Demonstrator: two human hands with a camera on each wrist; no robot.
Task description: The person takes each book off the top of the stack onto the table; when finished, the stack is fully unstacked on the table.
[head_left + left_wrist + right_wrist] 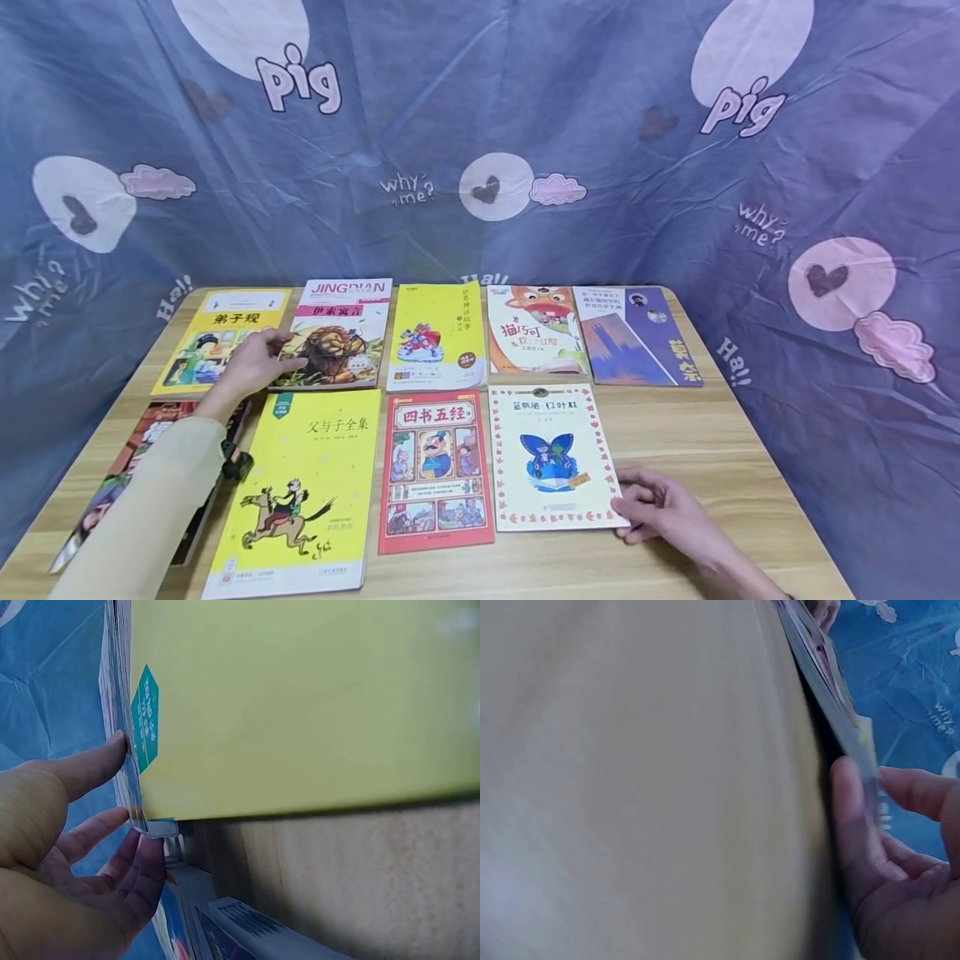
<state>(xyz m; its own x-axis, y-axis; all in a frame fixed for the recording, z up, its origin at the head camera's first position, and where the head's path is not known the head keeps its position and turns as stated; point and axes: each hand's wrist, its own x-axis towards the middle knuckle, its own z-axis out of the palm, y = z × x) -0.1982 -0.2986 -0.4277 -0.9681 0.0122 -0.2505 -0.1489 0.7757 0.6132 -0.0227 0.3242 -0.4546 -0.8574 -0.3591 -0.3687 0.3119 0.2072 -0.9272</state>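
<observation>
My left hand reaches over the table to the left edge of a paperback book with a lion cover. Its thumb lies over the cover while the fingers curve about the book's lower left corner. At the lower right, my right hand pinches the edge of a white book with a leaf border near its bottom corner. In the right wrist view a thumb and fingers stand on either side of that edge. A yellow book with a horse rider lies below the left hand.
A yellow book lies left of the lion book; a dark-covered book is partly under the left sleeve. Further books lie in the back row, including a blue-purple one. A red book neighbours the white one. A printed cloth hangs behind.
</observation>
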